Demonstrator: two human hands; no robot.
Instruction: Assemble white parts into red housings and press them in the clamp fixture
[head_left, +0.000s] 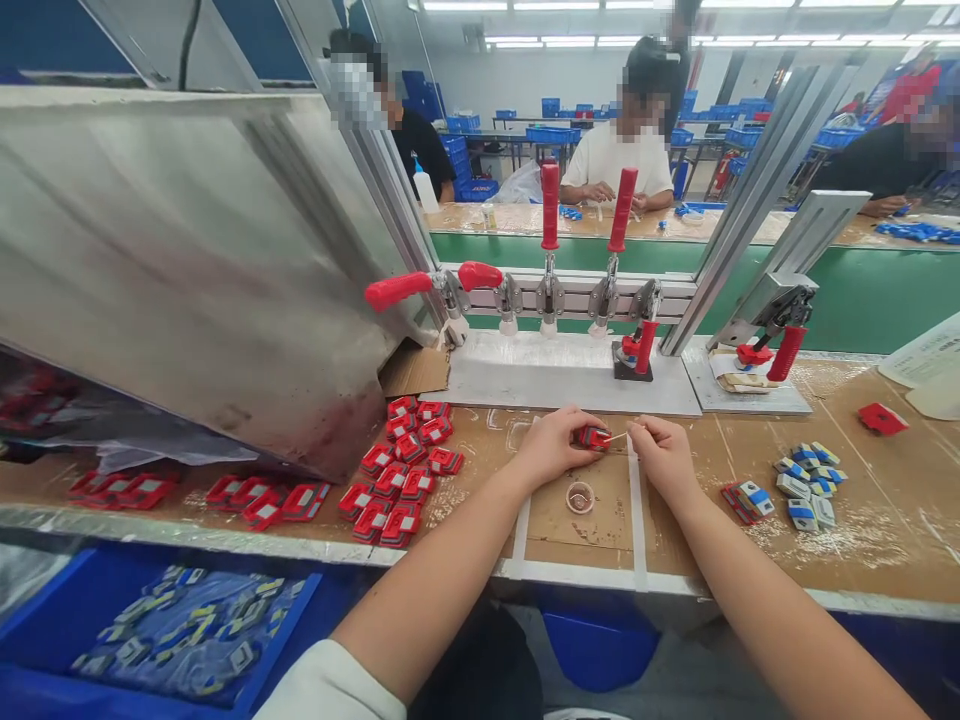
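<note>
My left hand [559, 443] is closed around a small red plastic housing [594, 437], its fingers covering part of it. Pinched in my right hand [664, 455] is a thin pale stick [618, 437], its tip at the right side of that housing. Just below the hands, a small round cup [580, 498] stands on the cardboard-covered bench and has a little dark content. Right of my right forearm lies a red piece with a white-and-blue part [752, 498] on it. Several more white, blue and yellow parts [810, 480] are heaped farther right.
Red housings [405, 470] lie in rows on the left beside a large metal panel [187, 250]. Red-handled toggle clamps [550, 210] stand behind my hands. A blue bin [300, 610] of parts sits low at left. Across the green belt a person in white [622, 165] works.
</note>
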